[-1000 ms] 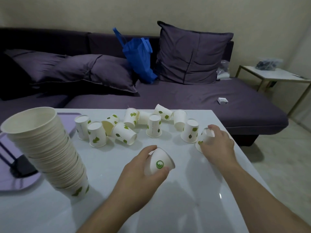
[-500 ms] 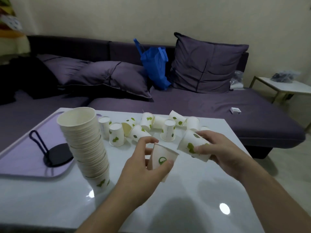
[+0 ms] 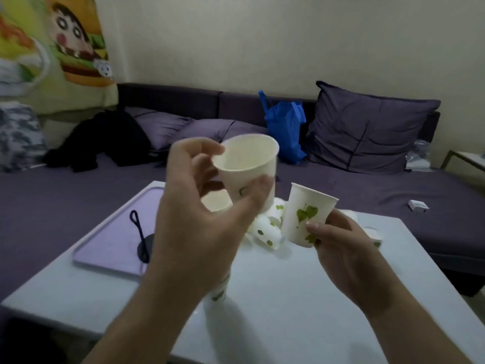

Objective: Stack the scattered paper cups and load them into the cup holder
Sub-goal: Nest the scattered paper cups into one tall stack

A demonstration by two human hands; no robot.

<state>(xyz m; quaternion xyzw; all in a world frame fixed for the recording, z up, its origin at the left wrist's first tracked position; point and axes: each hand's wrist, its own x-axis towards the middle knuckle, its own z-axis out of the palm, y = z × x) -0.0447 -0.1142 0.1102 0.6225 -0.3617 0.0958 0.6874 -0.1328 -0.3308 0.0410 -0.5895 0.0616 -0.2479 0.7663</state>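
Note:
My left hand holds a white paper cup upright in the air, mouth toward me, fingers and thumb curled round its wall. My right hand grips a second paper cup with a green leaf print, upright and lower to the right. Behind my left wrist stands the tall cup stack, mostly hidden; only its rim and base show. Several scattered cups lie on the white table behind my hands. The black cup holder stands on a lilac tray at left.
A purple sofa with cushions runs behind the table, with a blue bag, black clothing and a small white box on it. A side table's corner shows at far right.
Both hands have lifted their cups off the table and turned them upright. The left cup rose highest. The camera tilted up and left, so the stack now sits behind my left arm.

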